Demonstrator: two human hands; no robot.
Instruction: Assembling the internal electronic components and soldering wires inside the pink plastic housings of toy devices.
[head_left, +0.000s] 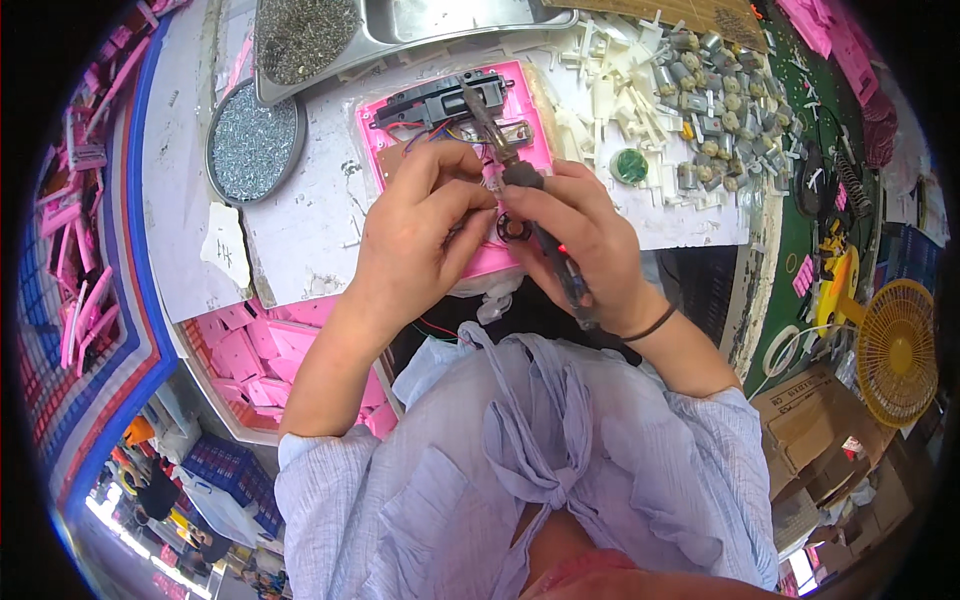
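The pink case lay on the white tabletop in front of the person, its lower end close to the table's near edge. The right hand grasped a dark hand tool, whose metal end slanted away over the case toward a long black part at its far side. The left hand had its fingertips bunched over the case, close to the right hand's fingers; whether they pinched anything could not be told. Left of the case, a bare strip of tabletop gave some room as far as a round dish of screws. On the right, white plastic parts crowded near the case's edge, with small motors beyond them. A metal tray closed off the far side, and a bin of pink pieces sat below the near edge, by the left forearm.
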